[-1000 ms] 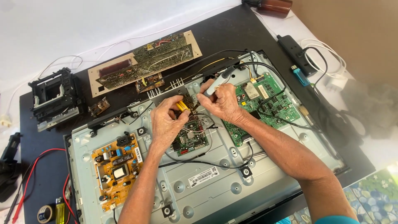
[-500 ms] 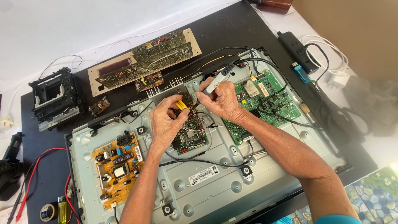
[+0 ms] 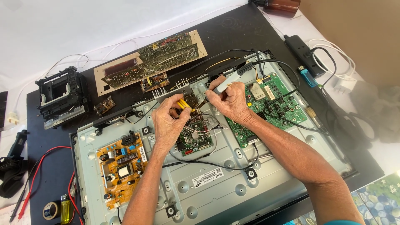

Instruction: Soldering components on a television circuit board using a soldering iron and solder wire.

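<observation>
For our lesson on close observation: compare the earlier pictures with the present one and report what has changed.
Almost nothing changed. The left hand keeps its grip on the small yellow-handled tool, and the right hand keeps holding the grey pen-shaped soldering iron over the small green circuit board. The orange power board stayed put.

four circuit boards (image 3: 120, 168), two hands (image 3: 168, 125), one lighter (image 3: 65, 208)

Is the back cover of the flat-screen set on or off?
Off. The metal rear chassis lies bare, with the orange board and green board exposed, while both hands work at a small middle board.
</observation>
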